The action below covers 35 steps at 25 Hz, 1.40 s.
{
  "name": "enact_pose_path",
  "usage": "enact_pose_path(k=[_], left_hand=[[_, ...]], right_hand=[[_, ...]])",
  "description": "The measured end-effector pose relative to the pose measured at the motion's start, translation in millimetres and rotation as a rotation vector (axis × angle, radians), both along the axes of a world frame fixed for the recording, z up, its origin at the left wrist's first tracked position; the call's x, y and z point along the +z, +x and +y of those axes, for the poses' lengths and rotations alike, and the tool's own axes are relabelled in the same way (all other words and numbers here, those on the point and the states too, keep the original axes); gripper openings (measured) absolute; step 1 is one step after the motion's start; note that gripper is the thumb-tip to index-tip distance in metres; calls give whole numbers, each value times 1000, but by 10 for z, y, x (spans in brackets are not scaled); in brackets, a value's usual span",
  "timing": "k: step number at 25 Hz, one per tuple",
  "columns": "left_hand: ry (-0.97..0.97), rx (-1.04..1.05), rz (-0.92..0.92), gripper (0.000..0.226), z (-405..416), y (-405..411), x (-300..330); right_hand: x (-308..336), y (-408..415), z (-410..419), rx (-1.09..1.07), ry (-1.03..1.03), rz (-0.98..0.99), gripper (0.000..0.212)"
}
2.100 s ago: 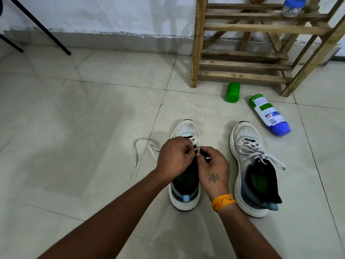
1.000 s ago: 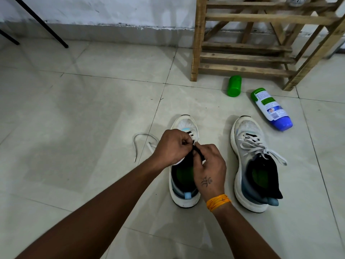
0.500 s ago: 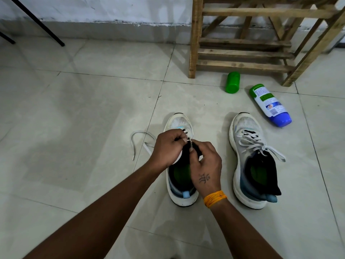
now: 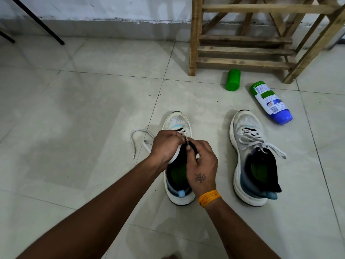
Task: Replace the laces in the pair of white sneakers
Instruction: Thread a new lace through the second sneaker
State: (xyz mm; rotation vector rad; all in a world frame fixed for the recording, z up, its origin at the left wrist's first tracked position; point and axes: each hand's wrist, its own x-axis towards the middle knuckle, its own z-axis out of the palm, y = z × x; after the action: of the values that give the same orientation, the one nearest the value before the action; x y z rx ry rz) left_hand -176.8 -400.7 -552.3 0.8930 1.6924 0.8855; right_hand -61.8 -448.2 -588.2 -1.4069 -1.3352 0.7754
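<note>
A white lace is pinched by both hands over the left sneaker. The eyelets are hidden by curled fingers. A bottle is seen beyond the laced sneaker.

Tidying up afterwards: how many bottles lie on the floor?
2: a green bottle by the wooden rack's leg, and a blue-and-white bottle beyond the right sneaker.

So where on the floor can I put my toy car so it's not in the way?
The wide bare tiles left of the loose lace, toward the black leg, are free. A narrow strip lies between the left sneaker and right sneaker. It is crowded by the green cap, bottle and wooden rack.
</note>
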Motion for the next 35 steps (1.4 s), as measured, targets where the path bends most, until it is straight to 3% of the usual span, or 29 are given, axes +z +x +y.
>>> enact_pose_path(k=[4, 9, 14, 20, 24, 28, 30, 32, 35], left_hand=[[-39, 56, -115, 27, 34, -34, 45], [-74, 54, -7, 6, 15, 15, 101], [-91, 24, 82, 27, -18, 51, 111], [-87, 40, 123, 21, -41, 78, 62], [-169, 132, -57, 31, -31, 32, 80], [-185, 168, -61, 28, -20, 4, 106], [-155, 168, -26, 29, -17, -21, 65], [-81, 124, 41, 15, -37, -22, 46], [89, -76, 392, 14, -72, 5, 49]], right_hand=[[2, -34, 6, -83, -112, 108, 22], [89, -39, 37, -98, -201, 204, 30], [93, -50, 87, -120, -256, 142, 25], [102, -82, 47, -136, -219, 138, 16], [56, -117, 10, -105, -109, 66, 16], [48, -120, 5, -42, -78, 21, 23], [78, -115, -7, 3, -108, 28, 24], [120, -53, 59, 27, -227, 181, 27], [105, 147, 289, 103, -430, 465, 22]])
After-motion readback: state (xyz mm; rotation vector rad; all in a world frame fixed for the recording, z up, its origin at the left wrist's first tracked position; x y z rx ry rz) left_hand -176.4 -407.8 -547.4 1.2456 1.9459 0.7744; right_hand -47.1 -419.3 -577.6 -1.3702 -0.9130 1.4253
